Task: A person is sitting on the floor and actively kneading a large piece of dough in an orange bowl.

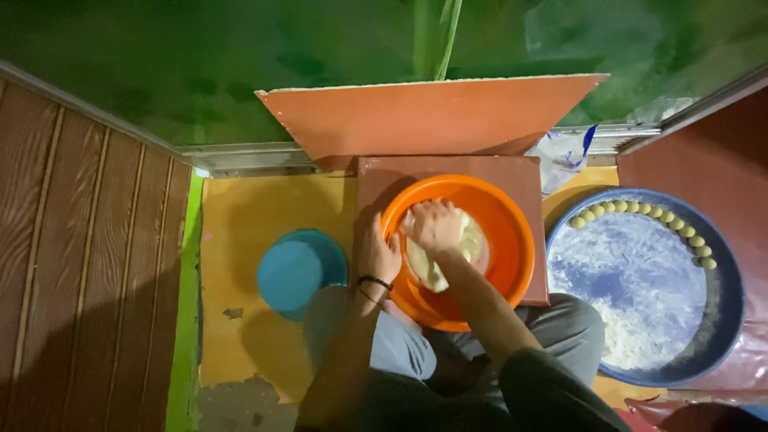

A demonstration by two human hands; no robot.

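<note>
- Orange bowl (512, 240): the landmark; it rests on a reddish-brown slab (528, 172) and against the seated person's lap.
- Dough (472, 244): a pale mass lying inside the orange bowl, towards its middle and near side, partly covered by the right hand.
- Right hand (432, 226): inside the orange bowl, palm down on the dough, fingers curled and pressed into it; the grip is closed over the dough.
- Left hand (378, 254): on the left rim of the orange bowl, fingers wrapped over the edge; the grip is clamped on the rim. A dark band circles the wrist.
- Teal container (298, 272): just left of the orange bowl, on the yellow floor (248, 216), close beside the left forearm.
- Blue basin (724, 320): right of the orange bowl, holding white flour (632, 336); a row of small dough balls (640, 208) lines its far inner edge.
- Orange board (432, 116): beyond the orange bowl, tilted against the green wall (200, 64).
- Plastic bag (570, 156): beyond and to the right of the orange bowl.
- Wooden panelling (80, 256): well to the left of the orange bowl.
</note>
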